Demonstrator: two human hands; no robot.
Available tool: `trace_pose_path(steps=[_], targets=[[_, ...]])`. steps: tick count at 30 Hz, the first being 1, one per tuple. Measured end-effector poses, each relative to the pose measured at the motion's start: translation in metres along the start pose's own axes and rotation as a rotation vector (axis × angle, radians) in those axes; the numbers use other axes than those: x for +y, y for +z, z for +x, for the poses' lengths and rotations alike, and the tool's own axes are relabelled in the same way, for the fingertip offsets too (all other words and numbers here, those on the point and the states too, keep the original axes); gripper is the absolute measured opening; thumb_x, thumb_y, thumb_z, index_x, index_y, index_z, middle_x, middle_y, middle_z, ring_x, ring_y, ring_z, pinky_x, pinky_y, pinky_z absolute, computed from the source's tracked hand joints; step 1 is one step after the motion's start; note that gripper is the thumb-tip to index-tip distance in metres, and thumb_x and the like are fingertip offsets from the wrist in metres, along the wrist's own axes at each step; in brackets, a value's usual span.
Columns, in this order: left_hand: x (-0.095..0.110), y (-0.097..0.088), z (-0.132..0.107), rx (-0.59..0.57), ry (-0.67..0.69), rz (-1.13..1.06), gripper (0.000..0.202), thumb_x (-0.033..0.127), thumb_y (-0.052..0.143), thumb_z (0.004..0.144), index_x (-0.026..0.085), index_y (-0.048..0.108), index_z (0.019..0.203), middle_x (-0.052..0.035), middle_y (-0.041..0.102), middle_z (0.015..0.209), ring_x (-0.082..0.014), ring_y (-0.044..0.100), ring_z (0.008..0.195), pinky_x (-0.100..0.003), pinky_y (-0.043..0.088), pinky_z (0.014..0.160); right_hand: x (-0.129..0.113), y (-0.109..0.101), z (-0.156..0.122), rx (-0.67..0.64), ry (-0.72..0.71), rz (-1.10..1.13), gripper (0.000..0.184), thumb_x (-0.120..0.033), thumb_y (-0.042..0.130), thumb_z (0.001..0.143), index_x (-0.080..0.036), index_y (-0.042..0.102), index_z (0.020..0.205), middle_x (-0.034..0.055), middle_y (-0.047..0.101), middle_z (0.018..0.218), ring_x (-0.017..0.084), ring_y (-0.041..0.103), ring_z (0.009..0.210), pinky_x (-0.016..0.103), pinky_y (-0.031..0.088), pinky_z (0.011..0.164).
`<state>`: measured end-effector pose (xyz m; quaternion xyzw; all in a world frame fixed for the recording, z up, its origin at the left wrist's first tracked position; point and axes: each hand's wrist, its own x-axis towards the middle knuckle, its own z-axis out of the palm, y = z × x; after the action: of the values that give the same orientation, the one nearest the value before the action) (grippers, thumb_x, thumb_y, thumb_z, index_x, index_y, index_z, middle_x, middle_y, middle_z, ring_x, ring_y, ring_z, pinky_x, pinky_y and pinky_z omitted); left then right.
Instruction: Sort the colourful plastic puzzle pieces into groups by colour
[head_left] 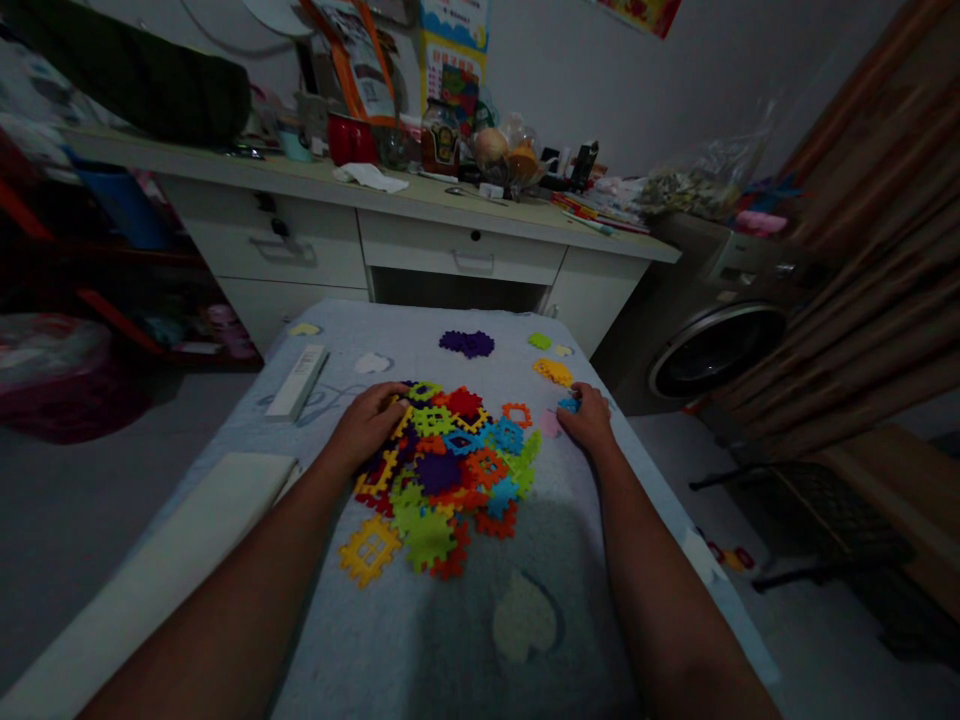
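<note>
A heap of colourful notched plastic building pieces [439,470] lies on the cloth-covered table between my hands. My left hand [370,425] rests at the heap's upper left edge, thumb and forefinger apart, its fingertips touching pieces there. At the right, my right hand [591,418] has its fingers closed around a blue building piece [569,404], partly hidden by them. Just beyond that hand is a small group of yellow pieces [553,372], with a green piece [539,341] farther back. A cluster of purple pieces [466,344] sits near the table's far side.
A long white box [298,383] lies on the left of the table [525,560]. Beside my left forearm is a larger pale slab [225,500]. Behind stands a cluttered white desk [465,240], with a washing machine [705,310] to the right.
</note>
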<state>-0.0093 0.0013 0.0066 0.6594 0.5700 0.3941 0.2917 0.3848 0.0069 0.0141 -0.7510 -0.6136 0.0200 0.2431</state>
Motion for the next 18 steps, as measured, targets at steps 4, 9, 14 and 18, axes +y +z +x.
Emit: trace_pose_path(steps=[4, 9, 14, 18], targets=[[-0.003, 0.001, 0.001, -0.004, -0.002, -0.006, 0.042, 0.047, 0.052, 0.081, 0.022, 0.065, 0.111, -0.0052, 0.069, 0.110, -0.0248, 0.063, 0.101, -0.036, 0.051, 0.089, -0.011, -0.004, -0.004, 0.015, 0.002, -0.017, 0.051, -0.031, 0.062, 0.073, -0.018, 0.058, 0.122, 0.0155, 0.054, 0.123, 0.034, 0.047, 0.114, 0.046, 0.037, 0.097], [-0.001, 0.000, 0.001, 0.002, -0.005, 0.011, 0.041, 0.046, 0.052, 0.081, 0.023, 0.066, 0.110, -0.0053, 0.070, 0.108, -0.0251, 0.063, 0.100, -0.036, 0.051, 0.088, -0.031, -0.008, -0.008, -0.090, -0.257, 0.126, 0.026, -0.029, 0.059, 0.079, -0.019, 0.067, 0.102, 0.0105, 0.059, 0.114, 0.028, 0.049, 0.111, 0.044, 0.035, 0.100], [0.004, -0.001, 0.000, 0.002, 0.000, 0.015, 0.042, 0.046, 0.051, 0.080, 0.021, 0.067, 0.109, -0.0059, 0.069, 0.109, -0.0250, 0.063, 0.099, -0.036, 0.050, 0.089, -0.040, 0.001, -0.011, -0.307, -0.543, 0.246, 0.030, -0.029, 0.064, 0.082, -0.018, 0.067, 0.109, 0.0095, 0.065, 0.116, 0.025, 0.054, 0.112, 0.042, 0.034, 0.102], [0.005, -0.001, 0.000, 0.008, -0.003, 0.012, 0.042, 0.046, 0.052, 0.079, 0.020, 0.067, 0.109, -0.0064, 0.069, 0.108, -0.0258, 0.063, 0.099, -0.037, 0.050, 0.089, -0.040, 0.008, -0.012, -0.357, -0.583, 0.262, 0.039, -0.032, 0.068, 0.083, -0.018, 0.064, 0.119, 0.0112, 0.064, 0.122, 0.025, 0.055, 0.114, 0.041, 0.036, 0.101]])
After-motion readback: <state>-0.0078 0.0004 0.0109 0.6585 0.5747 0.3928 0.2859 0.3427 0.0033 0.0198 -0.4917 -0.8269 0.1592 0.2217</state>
